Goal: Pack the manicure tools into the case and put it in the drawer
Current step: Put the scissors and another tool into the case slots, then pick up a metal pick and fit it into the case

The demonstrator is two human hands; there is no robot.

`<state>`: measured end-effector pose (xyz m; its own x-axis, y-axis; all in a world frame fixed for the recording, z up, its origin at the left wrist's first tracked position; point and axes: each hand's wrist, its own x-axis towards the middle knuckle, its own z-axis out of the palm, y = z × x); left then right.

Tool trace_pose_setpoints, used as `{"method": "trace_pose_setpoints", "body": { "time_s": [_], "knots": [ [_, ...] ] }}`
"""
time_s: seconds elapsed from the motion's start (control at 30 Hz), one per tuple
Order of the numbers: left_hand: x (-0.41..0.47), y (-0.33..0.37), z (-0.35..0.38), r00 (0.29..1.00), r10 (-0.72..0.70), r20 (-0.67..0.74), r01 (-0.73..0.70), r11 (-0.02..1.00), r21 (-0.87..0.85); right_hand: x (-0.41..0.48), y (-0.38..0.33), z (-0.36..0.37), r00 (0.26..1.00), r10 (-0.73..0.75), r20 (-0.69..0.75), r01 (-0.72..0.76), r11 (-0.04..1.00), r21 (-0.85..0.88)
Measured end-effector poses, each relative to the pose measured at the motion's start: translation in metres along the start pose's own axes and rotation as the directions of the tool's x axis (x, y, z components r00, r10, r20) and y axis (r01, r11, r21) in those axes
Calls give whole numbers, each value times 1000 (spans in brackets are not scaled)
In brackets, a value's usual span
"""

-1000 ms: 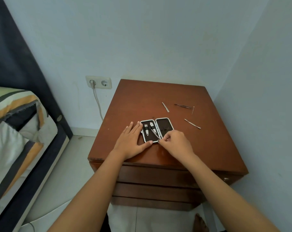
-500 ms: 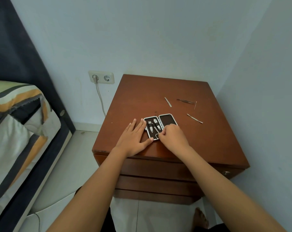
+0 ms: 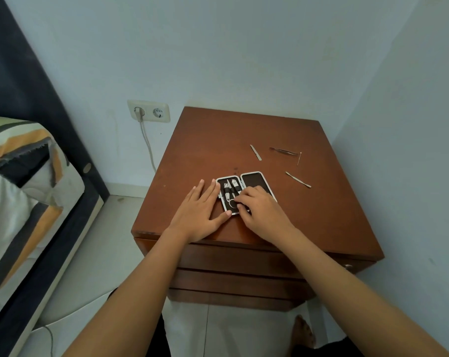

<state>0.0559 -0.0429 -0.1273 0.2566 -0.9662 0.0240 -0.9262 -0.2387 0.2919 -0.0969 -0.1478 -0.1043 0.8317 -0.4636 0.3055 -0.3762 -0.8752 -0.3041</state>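
A small manicure case (image 3: pixel 254 181) lies open on the brown nightstand (image 3: pixel 210 150), white-rimmed with a dark lining. Its left half holds a few metal tools under straps. My left hand (image 3: pixel 201 213) lies flat beside the case, thumb against its near corner. My right hand (image 3: pixel 260 212) covers the case's near right part, fingertips pinching the ring handle of a small scissors (image 3: pixel 232 202) in the left half. Loose on the top lie a flat file (image 3: pixel 255 152), dark tweezers (image 3: pixel 283 151), a thin stick (image 3: pixel 299 158) and a pusher (image 3: pixel 298 179).
The nightstand stands in a corner, walls behind and to the right. Its drawers (image 3: pixel 238 258) are closed, with a small knob (image 3: pixel 348 266) at the right. A bed with a striped cover (image 3: pixel 20 181) is at the left. A wall socket (image 3: pixel 148 111) has a cable plugged in.
The view has shifted slightly. My right hand's fingers have moved left onto the left half of the case, over the scissors ring. My left hand stays flat beside the case.
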Motion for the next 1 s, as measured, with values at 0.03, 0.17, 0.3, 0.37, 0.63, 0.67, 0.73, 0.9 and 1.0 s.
{"method": "trace_pose_setpoints", "body": {
  "time_s": [0.03, 0.17, 0.3, 0.37, 0.63, 0.67, 0.73, 0.9, 1.0],
  "knots": [
    [0, 0, 0, 1000, 0, -9, 0, 1000, -6, 4, 4, -3, 1000, 19, 1, -19, 998, 65],
    [0, 0, 2, 999, -21, -39, 20, 1000, -23, 36, 53, -23, 968, 228, -105, -205, 960, 190],
    [1, 1, 3, 998, -28, -56, 27, 999, -16, 72, 110, -37, 890, 451, -70, -449, 892, 49],
    [1, 1, 2, 997, -33, -63, 32, 999, -24, 86, 125, -36, 874, 485, -28, -485, 874, -32],
    [1, 2, 0, 997, -43, -67, 40, 998, -46, 98, 129, -27, 864, 494, -95, -502, 860, -93],
    [1, 2, 0, 997, -43, -66, 40, 998, -47, 97, 127, -27, 876, 474, -93, -482, 870, -107],
    [1, 3, -1, 997, -42, -66, 39, 998, -51, 93, 121, -28, 894, 440, -81, -447, 884, -135],
    [-1, 4, -3, 997, -50, -56, 47, 997, -56, 83, 99, -44, 893, 425, -147, -401, 900, 170],
    [-1, 5, -4, 997, -53, -53, 50, 997, -59, 74, 83, -58, 894, 435, -105, -367, 848, 382]
  ]
}}
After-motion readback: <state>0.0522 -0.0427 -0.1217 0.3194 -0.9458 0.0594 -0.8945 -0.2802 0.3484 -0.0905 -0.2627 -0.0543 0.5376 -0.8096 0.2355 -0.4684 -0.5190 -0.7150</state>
